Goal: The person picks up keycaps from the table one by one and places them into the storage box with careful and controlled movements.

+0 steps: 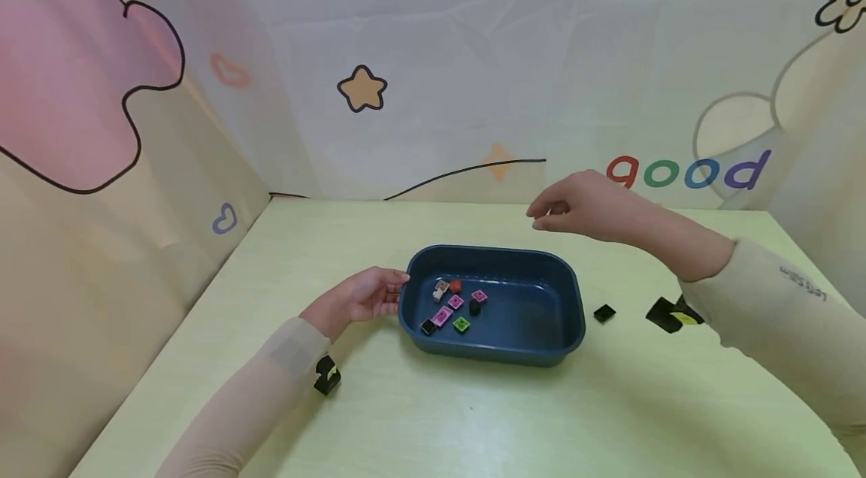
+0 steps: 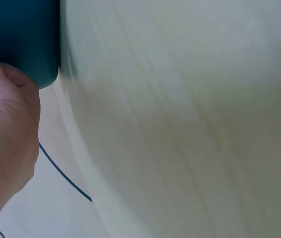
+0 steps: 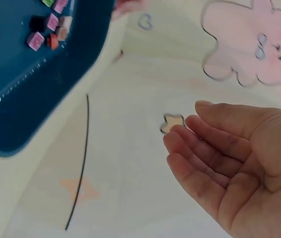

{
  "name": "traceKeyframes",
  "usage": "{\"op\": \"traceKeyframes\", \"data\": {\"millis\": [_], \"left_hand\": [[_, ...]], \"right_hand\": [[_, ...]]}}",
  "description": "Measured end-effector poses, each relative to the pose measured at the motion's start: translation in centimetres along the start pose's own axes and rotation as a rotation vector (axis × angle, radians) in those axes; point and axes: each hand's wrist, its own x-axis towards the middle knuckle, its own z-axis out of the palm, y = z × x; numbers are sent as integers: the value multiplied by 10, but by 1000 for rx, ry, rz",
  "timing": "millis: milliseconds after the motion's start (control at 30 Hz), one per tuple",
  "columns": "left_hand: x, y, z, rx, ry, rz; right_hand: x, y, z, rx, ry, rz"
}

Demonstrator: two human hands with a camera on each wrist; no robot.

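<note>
A dark blue tray (image 1: 501, 354) stands on the table, with several small toy bricks in its left half. Among them are a pink brick (image 1: 443, 316), a lime green brick (image 1: 461, 324), an orange-red brick (image 1: 455, 286) and a black brick (image 1: 428, 326). My left hand (image 1: 368, 294) grips the tray's left end at the rim; part of its fingers is hidden in the left wrist view. Raised above the tray's far right corner is my right hand (image 1: 595, 207), its fingers loosely bent. Nothing shows between those fingers (image 3: 195, 181) in the right wrist view.
One flat black piece (image 1: 605, 313) lies on the table just right of the tray. The pale green table (image 1: 433, 425) meets a printed cloth backdrop (image 1: 460, 102) behind, with cloth also at both sides. Each wrist carries a small black camera mount.
</note>
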Motion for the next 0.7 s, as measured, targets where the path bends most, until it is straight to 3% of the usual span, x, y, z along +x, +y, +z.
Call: {"op": "traceKeyframes", "data": {"millis": [267,700], "left_hand": [[0,0,-2,-13,-2,-13],[2,-2,-2,-16,-9,-13]], "right_hand": [[-33,32,-4,13,28,68],[-79,80,21,72,25,139]]}}
